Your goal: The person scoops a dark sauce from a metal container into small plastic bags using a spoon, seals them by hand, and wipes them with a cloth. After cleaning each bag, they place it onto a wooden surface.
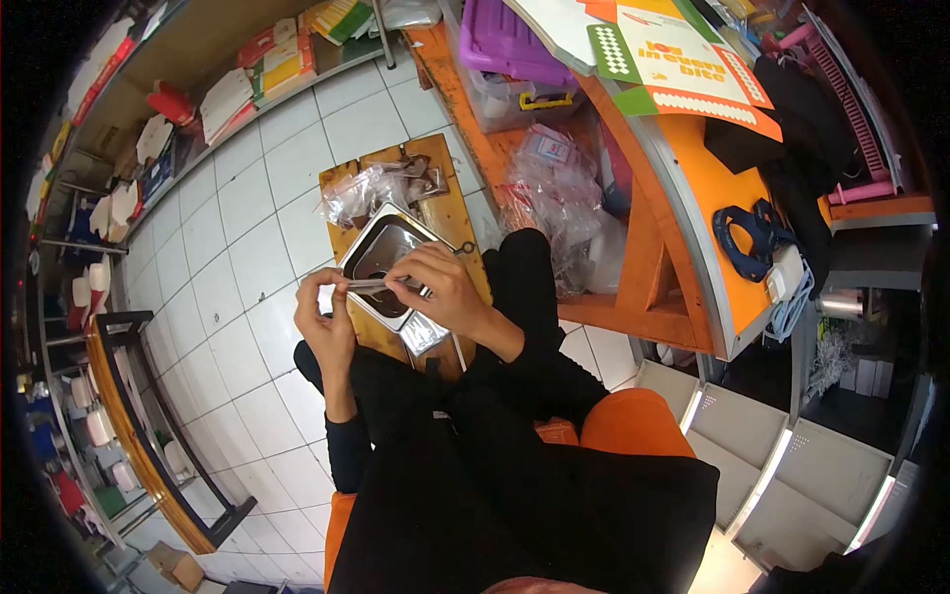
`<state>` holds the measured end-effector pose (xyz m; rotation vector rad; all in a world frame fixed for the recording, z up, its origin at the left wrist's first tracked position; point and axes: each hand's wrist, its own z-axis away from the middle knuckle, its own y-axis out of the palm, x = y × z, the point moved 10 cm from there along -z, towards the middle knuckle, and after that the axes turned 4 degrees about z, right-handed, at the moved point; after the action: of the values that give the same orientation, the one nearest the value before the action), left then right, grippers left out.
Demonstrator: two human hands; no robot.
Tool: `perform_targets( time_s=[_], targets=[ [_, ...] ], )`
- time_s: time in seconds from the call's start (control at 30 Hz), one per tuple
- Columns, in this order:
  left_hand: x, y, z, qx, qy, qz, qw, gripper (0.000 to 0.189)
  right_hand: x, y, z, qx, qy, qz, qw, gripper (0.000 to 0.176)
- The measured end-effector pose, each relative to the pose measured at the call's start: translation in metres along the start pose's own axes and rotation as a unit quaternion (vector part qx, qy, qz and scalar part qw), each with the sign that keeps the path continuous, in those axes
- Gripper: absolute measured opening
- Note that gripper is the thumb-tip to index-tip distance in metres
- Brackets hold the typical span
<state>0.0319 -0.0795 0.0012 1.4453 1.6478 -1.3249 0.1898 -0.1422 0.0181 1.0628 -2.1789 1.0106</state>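
Observation:
Between my two hands a small clear plastic bag is stretched, seen nearly edge-on. My left hand pinches its left end between thumb and finger. At the other end my right hand grips it with curled fingers. Both hands are over a rectangular steel pan, which has some dark contents that I cannot make out. The pan stands on a small wooden table. Against the pan's near edge lies a stack of flat clear bags. Crumpled clear plastic packaging lies beyond the pan.
To the right, an orange-topped desk carries printed cartons and a dark blue strap. Plastic bags and a purple-lidded bin sit beside it. Loaded shelves line the left, past white floor tiles.

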Motion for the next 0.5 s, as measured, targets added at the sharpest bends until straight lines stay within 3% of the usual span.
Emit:
perform_targets(
  time_s=[0.5],
  targets=[
    [0.053,0.046,-0.055,0.014,-0.03,0.087,0.996,0.007,-0.071,-0.006,-0.021,-0.082,0.087,-0.004,0.993,0.005]
  ],
)
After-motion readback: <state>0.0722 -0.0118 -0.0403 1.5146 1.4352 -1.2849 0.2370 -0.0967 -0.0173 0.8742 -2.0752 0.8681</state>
